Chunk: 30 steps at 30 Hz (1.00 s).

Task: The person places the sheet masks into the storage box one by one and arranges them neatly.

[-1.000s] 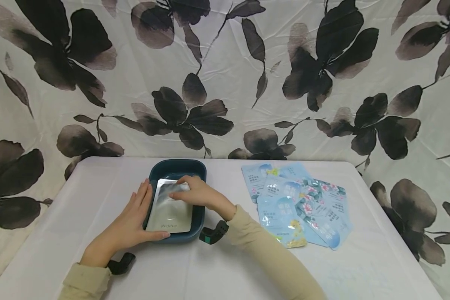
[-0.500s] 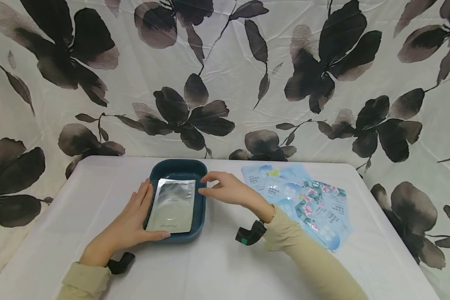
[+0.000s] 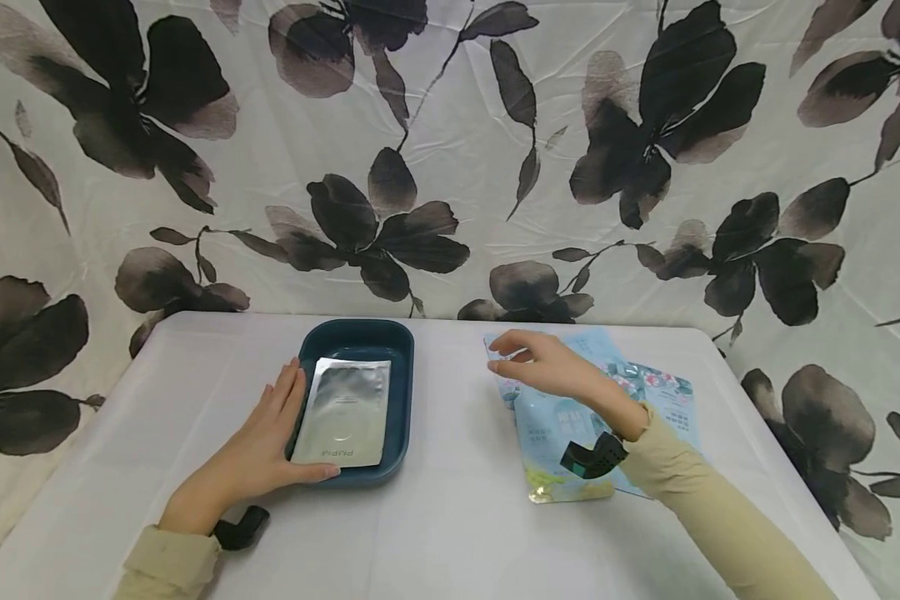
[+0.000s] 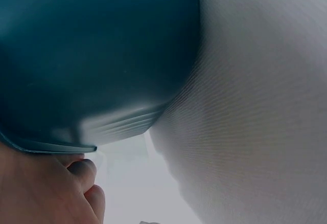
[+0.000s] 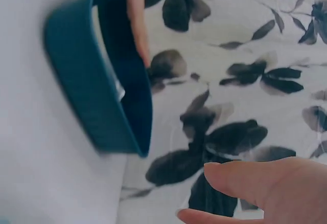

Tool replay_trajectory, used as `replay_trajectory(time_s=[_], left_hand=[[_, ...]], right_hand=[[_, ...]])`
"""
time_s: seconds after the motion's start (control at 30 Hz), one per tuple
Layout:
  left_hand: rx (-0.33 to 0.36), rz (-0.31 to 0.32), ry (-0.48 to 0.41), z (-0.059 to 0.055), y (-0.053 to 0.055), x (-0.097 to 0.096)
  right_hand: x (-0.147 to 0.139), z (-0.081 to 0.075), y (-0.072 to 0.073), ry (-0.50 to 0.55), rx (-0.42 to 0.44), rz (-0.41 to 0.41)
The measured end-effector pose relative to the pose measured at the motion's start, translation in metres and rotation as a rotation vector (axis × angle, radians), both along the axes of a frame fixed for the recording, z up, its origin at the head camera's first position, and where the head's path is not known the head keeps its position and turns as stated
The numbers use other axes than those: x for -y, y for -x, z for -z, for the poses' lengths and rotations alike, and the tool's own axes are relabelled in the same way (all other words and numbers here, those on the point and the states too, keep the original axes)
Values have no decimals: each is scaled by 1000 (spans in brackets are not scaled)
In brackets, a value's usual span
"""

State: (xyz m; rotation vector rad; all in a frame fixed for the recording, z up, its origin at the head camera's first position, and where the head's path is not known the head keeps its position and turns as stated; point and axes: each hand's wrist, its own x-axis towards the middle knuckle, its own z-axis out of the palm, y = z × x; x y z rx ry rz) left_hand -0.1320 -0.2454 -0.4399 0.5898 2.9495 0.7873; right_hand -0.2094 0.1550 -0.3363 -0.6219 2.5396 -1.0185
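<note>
A dark teal plastic bin [image 3: 399, 446] stands on the white-covered table, left of the middle. Inside lies a silver and pale-green foil sachet [image 3: 342, 417], its printed end toward me. My left hand [image 3: 251, 454] rests against the bin, fingers straight along the left rim and thumb across the near rim. In the left wrist view, that hand [image 4: 46, 191] touches the bin's edge. My right hand [image 3: 547, 364] hovers over a spread of light-blue sachets [image 3: 555, 429], fingers loosely bent and holding nothing. Hand and forearm hide part of these sachets, some printed with pink flowers.
A white cloth [image 3: 435, 533] covers the table, whose far edge meets a hanging curtain [image 3: 480, 175] with dark flowers. A black camera mount sits on each wrist, one [image 3: 594, 457] overlapping the blue sachets in the head view.
My right hand has left the foil sachet in the bin and swung right, over the blue sachets. My left hand and the bin stay in place.
</note>
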Motion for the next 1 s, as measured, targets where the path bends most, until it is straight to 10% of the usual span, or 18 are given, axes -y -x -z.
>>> replay_trajectory(time_s=[0.6, 1.0], left_hand=[[6, -4, -3, 0, -1, 0], [-3, -3, -2, 0, 0, 0]], right_hand=[[-98, 32, -9, -103, -92, 139], [-118, 70, -4, -174, -80, 83]])
